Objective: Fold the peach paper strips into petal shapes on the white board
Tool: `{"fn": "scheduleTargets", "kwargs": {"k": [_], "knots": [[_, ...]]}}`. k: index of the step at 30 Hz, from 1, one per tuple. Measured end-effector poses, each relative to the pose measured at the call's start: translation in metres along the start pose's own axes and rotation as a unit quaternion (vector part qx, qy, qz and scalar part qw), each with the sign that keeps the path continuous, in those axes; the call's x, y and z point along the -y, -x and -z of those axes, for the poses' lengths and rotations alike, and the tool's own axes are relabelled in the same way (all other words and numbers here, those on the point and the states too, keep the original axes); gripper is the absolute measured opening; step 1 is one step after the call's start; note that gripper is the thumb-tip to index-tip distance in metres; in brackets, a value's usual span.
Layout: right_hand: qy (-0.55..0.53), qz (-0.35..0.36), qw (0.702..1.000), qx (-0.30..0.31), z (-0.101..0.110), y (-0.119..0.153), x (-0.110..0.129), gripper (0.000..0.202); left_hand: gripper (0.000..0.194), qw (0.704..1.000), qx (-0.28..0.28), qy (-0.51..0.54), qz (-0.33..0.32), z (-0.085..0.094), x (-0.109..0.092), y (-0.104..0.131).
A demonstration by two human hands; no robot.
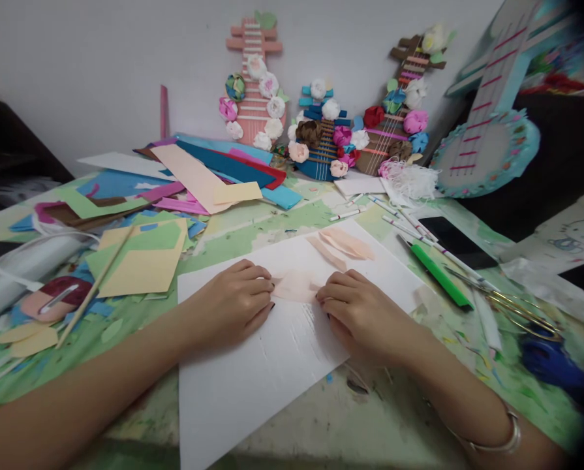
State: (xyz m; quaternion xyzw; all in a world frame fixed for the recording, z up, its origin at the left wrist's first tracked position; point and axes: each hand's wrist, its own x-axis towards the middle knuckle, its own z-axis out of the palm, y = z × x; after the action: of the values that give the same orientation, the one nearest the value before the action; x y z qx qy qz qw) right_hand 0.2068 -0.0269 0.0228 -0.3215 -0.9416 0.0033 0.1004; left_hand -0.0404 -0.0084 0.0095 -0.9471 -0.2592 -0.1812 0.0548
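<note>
Between my two hands is a thin peach-coloured piece of crepe paper [295, 286], low over a white sheet [223, 405]. My left hand [237, 297] has its fingers closed at the left end of the piece. At its right end, the fingers of my right hand [353, 307] are curled and closed too. The exact grip of the fingertips is partly hidden. Just beyond my hands, several cut peach paper petals [348, 243] and a folded strip [325, 252] lie on the white sheet.
Coloured paper scraps [188, 173] cover the left back. Paper-flower-covered instrument models [260, 98] lean on the wall. To the right lie a green cutter [441, 275], gold-handled scissors [521, 310], a phone [455, 241] and blue tape [551, 359]. A wooden stick [96, 287] lies left.
</note>
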Motion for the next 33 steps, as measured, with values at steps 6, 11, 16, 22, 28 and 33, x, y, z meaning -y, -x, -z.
{"fn": "scheduleTargets", "kwargs": {"k": [6, 11, 16, 22, 28, 33], "knots": [[-0.021, -0.019, 1.0, 0.006, 0.002, 0.0, 0.004, 0.014, 0.02, 0.999, -0.036, -0.028, 0.001, 0.0, -0.001, 0.0], [-0.21, 0.045, 0.977, 0.013, 0.007, -0.002, 0.019, 0.028, 0.028, 1.0, 0.01, -0.025, 0.015, 0.002, -0.002, -0.001], [-0.314, 0.008, 0.946, -0.081, 0.004, -0.001, 0.014, 0.039, 0.032, 0.999, 0.031, -0.019, 0.028, 0.001, 0.001, -0.001], [-0.169, -0.123, 0.96, -0.185, -0.013, 0.0, -0.018, 0.039, 0.024, 0.999, -0.006, 0.016, 0.035, -0.002, -0.003, -0.001], [-0.146, -0.081, 0.982, -0.089, -0.024, -0.004, -0.017, 0.046, 0.012, 0.993, -0.05, 0.107, 0.001, 0.0, -0.027, -0.004], [-0.147, -0.093, 0.98, -0.098, -0.021, -0.006, -0.011, 0.042, 0.014, 0.995, -0.065, 0.07, -0.02, -0.003, -0.04, -0.007]]}}
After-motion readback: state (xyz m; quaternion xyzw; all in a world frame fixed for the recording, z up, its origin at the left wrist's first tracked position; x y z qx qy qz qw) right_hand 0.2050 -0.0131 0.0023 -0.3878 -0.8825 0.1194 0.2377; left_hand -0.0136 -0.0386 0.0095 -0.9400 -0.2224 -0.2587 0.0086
